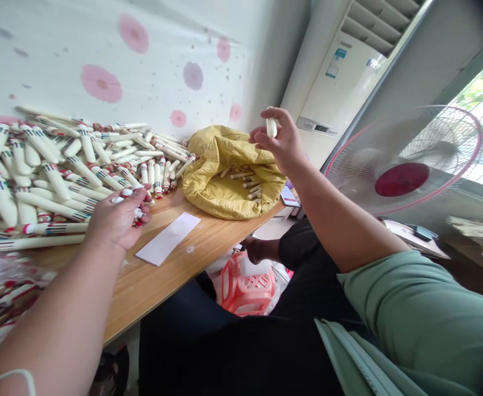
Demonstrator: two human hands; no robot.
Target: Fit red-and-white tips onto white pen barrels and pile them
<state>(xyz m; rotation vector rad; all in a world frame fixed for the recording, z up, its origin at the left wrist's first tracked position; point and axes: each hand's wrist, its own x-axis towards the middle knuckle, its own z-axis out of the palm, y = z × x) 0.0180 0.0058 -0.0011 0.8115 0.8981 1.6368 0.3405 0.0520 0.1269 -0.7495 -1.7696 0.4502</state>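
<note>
"Which way do the pieces in our hands point?"
"We see the white-and-red pieces [126, 193] in our left hand [115, 223] mostly end-on; their long axes are hard to tell. The white pen piece [272, 128] looks foreshortened, rounded end down and towards us."
"Our grips?"
"Left curled low around several; right hand [286, 144] raised, thumb and fingers pinching one, near the yellow cloth bag [208, 203]."
"And around?"
"Wooden table [130, 302], paper slip [169, 239], heaped multicolour pens [55, 181]; beyond, flower-printed sheet [154, 82], fan [402, 180], air conditioner [319, 93]."
</note>
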